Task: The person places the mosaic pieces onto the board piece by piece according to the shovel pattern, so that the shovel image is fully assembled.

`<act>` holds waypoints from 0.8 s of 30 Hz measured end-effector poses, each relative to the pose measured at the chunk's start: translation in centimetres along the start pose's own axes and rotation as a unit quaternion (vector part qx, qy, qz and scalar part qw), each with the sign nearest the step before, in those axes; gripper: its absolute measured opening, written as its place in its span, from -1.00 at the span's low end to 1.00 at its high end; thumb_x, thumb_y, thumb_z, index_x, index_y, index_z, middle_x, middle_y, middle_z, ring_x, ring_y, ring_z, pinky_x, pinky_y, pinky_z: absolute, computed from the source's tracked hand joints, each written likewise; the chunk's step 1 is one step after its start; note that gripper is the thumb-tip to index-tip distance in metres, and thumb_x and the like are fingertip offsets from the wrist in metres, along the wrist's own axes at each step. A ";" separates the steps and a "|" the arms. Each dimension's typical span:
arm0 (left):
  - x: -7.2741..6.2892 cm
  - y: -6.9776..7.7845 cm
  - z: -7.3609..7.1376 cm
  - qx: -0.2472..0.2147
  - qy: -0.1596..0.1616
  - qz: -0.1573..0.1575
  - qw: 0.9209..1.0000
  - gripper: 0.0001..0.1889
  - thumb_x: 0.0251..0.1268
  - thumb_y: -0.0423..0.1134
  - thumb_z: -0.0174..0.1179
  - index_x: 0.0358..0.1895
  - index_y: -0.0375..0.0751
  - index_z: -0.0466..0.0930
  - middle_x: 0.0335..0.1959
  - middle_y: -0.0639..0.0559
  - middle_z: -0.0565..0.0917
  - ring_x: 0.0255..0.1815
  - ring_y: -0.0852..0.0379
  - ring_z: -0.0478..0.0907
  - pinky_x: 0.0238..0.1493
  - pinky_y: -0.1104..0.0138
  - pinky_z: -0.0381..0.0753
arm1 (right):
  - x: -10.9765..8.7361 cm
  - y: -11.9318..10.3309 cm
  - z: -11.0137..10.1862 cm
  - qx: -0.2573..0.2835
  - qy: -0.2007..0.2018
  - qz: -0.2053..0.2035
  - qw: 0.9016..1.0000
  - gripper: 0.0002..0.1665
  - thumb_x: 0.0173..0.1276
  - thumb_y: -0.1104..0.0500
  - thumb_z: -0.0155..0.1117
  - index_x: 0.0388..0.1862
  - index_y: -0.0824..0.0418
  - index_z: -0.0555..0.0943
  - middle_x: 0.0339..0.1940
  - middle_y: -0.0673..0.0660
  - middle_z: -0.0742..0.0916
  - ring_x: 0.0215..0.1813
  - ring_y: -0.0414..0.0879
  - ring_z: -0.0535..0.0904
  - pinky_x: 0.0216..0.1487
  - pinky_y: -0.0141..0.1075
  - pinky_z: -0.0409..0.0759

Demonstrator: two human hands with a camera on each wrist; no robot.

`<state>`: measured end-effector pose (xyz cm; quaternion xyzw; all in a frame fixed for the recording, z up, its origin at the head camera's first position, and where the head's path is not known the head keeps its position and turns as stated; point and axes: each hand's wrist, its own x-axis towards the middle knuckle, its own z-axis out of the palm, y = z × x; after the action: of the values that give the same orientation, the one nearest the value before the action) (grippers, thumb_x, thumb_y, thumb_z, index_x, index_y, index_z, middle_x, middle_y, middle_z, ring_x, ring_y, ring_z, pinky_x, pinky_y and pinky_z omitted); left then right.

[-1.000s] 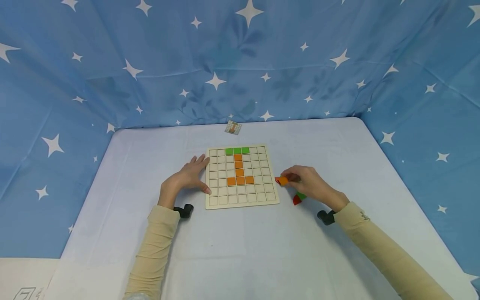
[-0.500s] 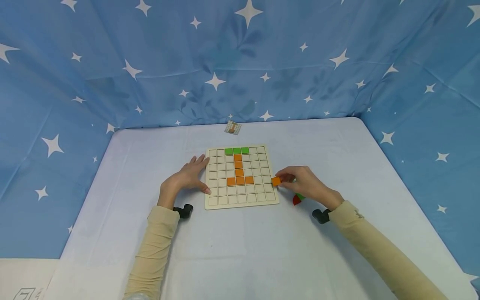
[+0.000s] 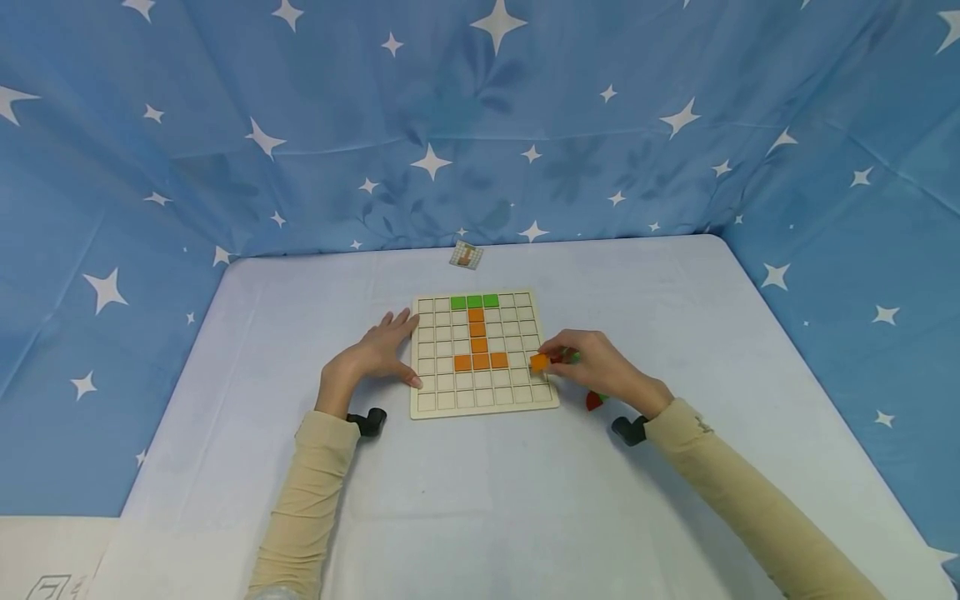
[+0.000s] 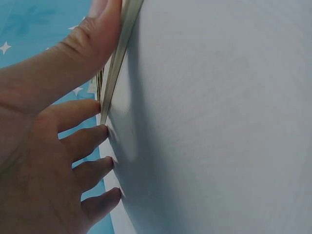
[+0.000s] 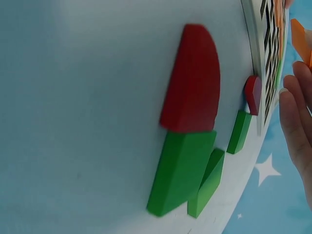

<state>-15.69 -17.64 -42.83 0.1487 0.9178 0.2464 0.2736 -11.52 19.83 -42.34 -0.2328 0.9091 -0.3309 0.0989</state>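
Observation:
A cream square grid board [image 3: 442, 403] lies mid-table, with three green square tiles [image 3: 475, 302] along its far edge and several orange tiles [image 3: 481, 361] set as a stem and crossbar. Fingers spread, my left hand [image 3: 378, 348] rests along the board's left edge, thumb nearer me. My right hand [image 3: 603, 367] pinches an orange square tile [image 3: 539, 362] by its fingertips, over the board's right margin. The right wrist view also catches this orange tile [image 5: 301, 41] at its upper right corner.
Right of the board lie red rounded pieces [image 5: 192, 83] and green blocks [image 5: 181, 168], partly under my right hand in the head view. A small pattern card [image 3: 467, 255] lies behind the board. A blue starry curtain [image 3: 480, 150] rises behind the white table [image 3: 480, 500].
My right hand has moved left with the orange tile, from beside the board to over its right margin. My left hand has stayed put.

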 end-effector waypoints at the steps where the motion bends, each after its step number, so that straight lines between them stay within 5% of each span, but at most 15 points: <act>1: 0.0 0.0 0.0 -0.001 0.000 0.000 1.000 0.27 0.02 -0.06 0.61 0.69 -0.24 -0.13 0.72 -0.20 -0.25 0.72 -0.24 -0.42 0.69 -0.14 -0.32 | 0.1 -0.1 0.1 0.002 0.000 -0.001 1.000 -0.66 0.31 0.27 0.49 0.07 0.27 0.76 -0.06 0.12 0.81 -0.15 -0.09 0.67 -0.05 -0.24 0.74; 24: 0.0 0.1 0.0 -0.002 -0.001 -0.003 1.000 0.27 0.03 -0.07 0.61 0.69 -0.24 -0.13 0.72 -0.20 -0.25 0.72 -0.24 -0.42 0.69 -0.13 -0.33 | 2.0 -1.7 1.9 0.007 -0.026 -0.021 0.999 -0.68 0.32 0.26 0.48 0.04 0.27 0.76 -0.10 0.11 0.80 -0.18 -0.10 0.61 -0.13 -0.29 0.66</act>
<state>-15.70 -17.56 -42.80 0.1456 0.9173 0.2475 0.2758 -11.98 16.64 -42.76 -0.2593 0.8989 -0.3334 0.1169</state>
